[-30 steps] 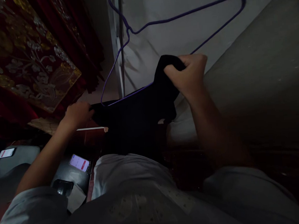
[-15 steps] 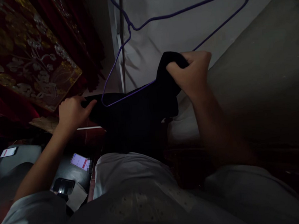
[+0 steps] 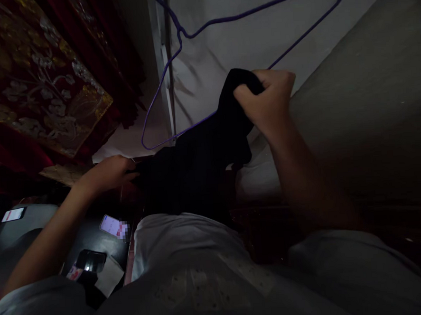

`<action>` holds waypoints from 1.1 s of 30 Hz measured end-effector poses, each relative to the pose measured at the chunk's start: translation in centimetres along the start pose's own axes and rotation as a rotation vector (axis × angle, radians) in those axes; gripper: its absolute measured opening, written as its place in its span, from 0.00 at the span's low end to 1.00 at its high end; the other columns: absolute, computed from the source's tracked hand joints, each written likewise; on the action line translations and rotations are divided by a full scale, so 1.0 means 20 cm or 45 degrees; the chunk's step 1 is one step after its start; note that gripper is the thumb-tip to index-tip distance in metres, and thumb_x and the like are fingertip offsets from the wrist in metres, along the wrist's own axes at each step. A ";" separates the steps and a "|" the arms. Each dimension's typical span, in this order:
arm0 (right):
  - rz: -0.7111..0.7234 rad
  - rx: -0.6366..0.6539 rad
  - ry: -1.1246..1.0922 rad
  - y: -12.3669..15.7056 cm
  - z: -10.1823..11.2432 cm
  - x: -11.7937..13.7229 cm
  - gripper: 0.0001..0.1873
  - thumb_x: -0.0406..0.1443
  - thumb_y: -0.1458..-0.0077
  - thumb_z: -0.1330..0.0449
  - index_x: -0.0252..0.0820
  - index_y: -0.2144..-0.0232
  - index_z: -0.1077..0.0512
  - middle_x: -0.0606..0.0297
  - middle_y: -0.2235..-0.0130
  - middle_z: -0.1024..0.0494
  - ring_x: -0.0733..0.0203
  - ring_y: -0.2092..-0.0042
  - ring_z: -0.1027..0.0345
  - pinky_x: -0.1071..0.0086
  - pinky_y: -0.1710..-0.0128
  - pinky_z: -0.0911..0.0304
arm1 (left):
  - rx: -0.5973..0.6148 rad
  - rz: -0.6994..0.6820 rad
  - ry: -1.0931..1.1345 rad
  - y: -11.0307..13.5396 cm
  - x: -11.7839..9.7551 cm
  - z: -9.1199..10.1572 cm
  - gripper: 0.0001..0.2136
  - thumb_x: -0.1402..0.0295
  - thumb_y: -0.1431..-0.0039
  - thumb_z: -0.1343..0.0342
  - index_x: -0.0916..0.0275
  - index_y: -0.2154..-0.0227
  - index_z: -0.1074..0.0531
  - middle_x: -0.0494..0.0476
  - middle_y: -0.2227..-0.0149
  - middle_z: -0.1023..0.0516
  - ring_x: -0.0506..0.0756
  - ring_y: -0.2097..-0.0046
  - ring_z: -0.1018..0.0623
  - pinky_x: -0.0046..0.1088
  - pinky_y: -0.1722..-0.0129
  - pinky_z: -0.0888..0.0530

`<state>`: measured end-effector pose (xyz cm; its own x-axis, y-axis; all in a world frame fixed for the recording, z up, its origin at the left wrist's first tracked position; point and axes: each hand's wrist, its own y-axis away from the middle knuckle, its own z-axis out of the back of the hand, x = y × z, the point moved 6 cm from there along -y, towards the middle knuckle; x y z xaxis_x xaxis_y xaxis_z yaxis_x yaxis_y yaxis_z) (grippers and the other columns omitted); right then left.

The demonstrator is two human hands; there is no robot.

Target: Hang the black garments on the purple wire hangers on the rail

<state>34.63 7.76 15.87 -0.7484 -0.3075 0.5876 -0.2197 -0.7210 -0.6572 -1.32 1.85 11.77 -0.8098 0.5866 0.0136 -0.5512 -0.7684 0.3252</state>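
Observation:
A black garment (image 3: 196, 165) stretches between my two hands in front of my lap; its exact kind is lost in the dark. My left hand (image 3: 113, 173) pinches its left edge. Closed in a fist, my right hand (image 3: 269, 97) grips the upper right part, where the cloth is bunched over the thumb. A purple clothes hanger (image 3: 244, 16) leans across the view above the cloth. Its lower bar runs behind the garment and my right hand, so that stretch is hidden, while its left corner sticks out free. The hook end leaves the top of the view.
Red embroidered cloth (image 3: 45, 82) hangs at the upper left. Lower left, a dark seat (image 3: 90, 236) carries a lit phone (image 3: 111, 225), a dark shiny object (image 3: 91, 261) and a pale card (image 3: 110, 276). Another phone (image 3: 13, 214) lies farther left. A pale wall (image 3: 204, 58) stands ahead.
My left hand has moved down and slightly right with the garment's left edge, which now hangs lower and off the hanger's left corner. My right hand has barely moved.

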 end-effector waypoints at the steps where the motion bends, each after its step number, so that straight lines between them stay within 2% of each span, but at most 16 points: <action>1: -0.002 0.006 -0.004 0.00 -0.01 0.00 0.28 0.26 0.50 0.38 0.44 0.84 0.55 0.72 0.79 0.54 0.70 0.74 0.57 0.66 0.71 0.61 | -0.011 -0.004 -0.017 0.01 0.00 -0.01 0.14 0.61 0.34 0.46 0.61 0.71 0.22 0.61 0.68 0.19 0.57 0.68 0.22 0.30 0.68 0.35; 4: 0.025 0.009 -0.034 0.00 -0.01 0.01 0.28 0.25 0.51 0.38 0.44 0.85 0.55 0.73 0.79 0.55 0.71 0.75 0.57 0.66 0.72 0.61 | -0.244 0.058 -0.124 0.05 0.02 0.06 0.15 0.61 0.32 0.48 0.61 0.68 0.21 0.61 0.66 0.19 0.59 0.65 0.21 0.31 0.67 0.34; 7: 0.043 0.009 -0.064 0.00 0.01 0.01 0.28 0.25 0.51 0.38 0.44 0.85 0.56 0.73 0.79 0.55 0.71 0.74 0.58 0.66 0.72 0.62 | -0.662 0.193 -0.181 0.12 0.05 0.22 0.14 0.62 0.31 0.49 0.60 0.63 0.19 0.60 0.65 0.19 0.59 0.63 0.21 0.32 0.68 0.33; 9: 0.035 0.020 -0.089 0.00 0.01 0.01 0.28 0.25 0.50 0.39 0.44 0.84 0.55 0.72 0.79 0.55 0.71 0.74 0.58 0.66 0.72 0.62 | -0.962 0.233 -0.049 0.16 0.06 0.32 0.13 0.63 0.31 0.47 0.60 0.60 0.17 0.58 0.65 0.18 0.58 0.64 0.21 0.31 0.67 0.32; 12: 0.007 0.074 -0.143 0.04 -0.03 0.03 0.27 0.26 0.50 0.38 0.44 0.84 0.54 0.72 0.79 0.55 0.70 0.74 0.58 0.66 0.71 0.61 | -1.345 0.134 0.257 0.15 0.03 0.43 0.12 0.67 0.31 0.45 0.61 0.53 0.17 0.56 0.64 0.17 0.55 0.63 0.20 0.29 0.62 0.29; 15: -0.022 0.163 -0.247 0.11 -0.13 0.06 0.25 0.28 0.48 0.38 0.43 0.84 0.50 0.72 0.79 0.53 0.69 0.75 0.56 0.67 0.72 0.57 | -1.534 -0.002 0.424 0.04 -0.02 0.51 0.14 0.69 0.30 0.45 0.60 0.47 0.19 0.59 0.59 0.20 0.55 0.56 0.21 0.30 0.54 0.28; 16: -0.011 0.199 -0.298 0.13 -0.16 0.07 0.24 0.29 0.47 0.38 0.43 0.84 0.48 0.72 0.79 0.52 0.68 0.75 0.54 0.67 0.72 0.55 | -1.540 -0.023 0.448 -0.01 -0.02 0.53 0.15 0.68 0.29 0.46 0.60 0.45 0.20 0.60 0.57 0.21 0.56 0.54 0.21 0.32 0.52 0.28; 18: 0.048 0.286 -0.400 0.19 -0.21 0.11 0.19 0.32 0.43 0.40 0.43 0.82 0.44 0.71 0.79 0.47 0.65 0.74 0.48 0.67 0.70 0.49 | -1.456 -0.025 0.478 -0.13 -0.01 0.55 0.16 0.65 0.29 0.46 0.58 0.41 0.24 0.60 0.55 0.23 0.56 0.53 0.23 0.34 0.49 0.28; 22: 0.112 0.416 -0.434 0.23 -0.20 0.17 0.15 0.39 0.39 0.43 0.44 0.78 0.37 0.69 0.77 0.39 0.62 0.71 0.40 0.66 0.67 0.40 | -1.238 0.076 0.455 -0.29 0.04 0.54 0.21 0.61 0.30 0.45 0.56 0.37 0.34 0.58 0.49 0.26 0.57 0.44 0.28 0.41 0.41 0.32; 25: -0.002 0.456 -0.346 0.22 -0.17 0.16 0.14 0.42 0.39 0.44 0.45 0.76 0.34 0.68 0.76 0.37 0.59 0.68 0.36 0.66 0.65 0.36 | -1.161 0.132 0.407 -0.35 0.08 0.53 0.19 0.63 0.32 0.45 0.60 0.41 0.34 0.61 0.48 0.27 0.60 0.38 0.32 0.45 0.38 0.35; 28: -0.072 0.476 -0.283 0.21 -0.15 0.15 0.12 0.43 0.39 0.44 0.46 0.72 0.29 0.67 0.74 0.33 0.56 0.64 0.31 0.64 0.62 0.32 | -1.075 0.093 0.431 -0.39 0.08 0.51 0.14 0.68 0.37 0.47 0.61 0.49 0.29 0.61 0.49 0.24 0.62 0.42 0.27 0.42 0.43 0.30; 31: 0.018 0.407 -0.271 0.22 -0.09 0.14 0.10 0.41 0.39 0.44 0.48 0.64 0.23 0.63 0.67 0.23 0.51 0.55 0.25 0.60 0.54 0.29 | -1.052 0.066 0.470 -0.38 0.08 0.51 0.11 0.72 0.39 0.51 0.61 0.58 0.26 0.60 0.55 0.21 0.61 0.48 0.24 0.40 0.48 0.28; 33: 0.169 0.198 -0.272 0.20 0.01 0.13 0.13 0.40 0.37 0.44 0.49 0.57 0.21 0.61 0.57 0.18 0.49 0.48 0.25 0.56 0.47 0.31 | -1.036 0.092 0.503 -0.36 0.09 0.52 0.11 0.74 0.39 0.53 0.61 0.64 0.26 0.57 0.61 0.21 0.59 0.52 0.23 0.37 0.50 0.27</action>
<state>32.06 3.97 14.91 -0.6120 -0.5174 0.5980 -0.0174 -0.7472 -0.6643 3.18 11.12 19.20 -0.7754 0.5144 -0.3664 -0.3466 -0.8316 -0.4340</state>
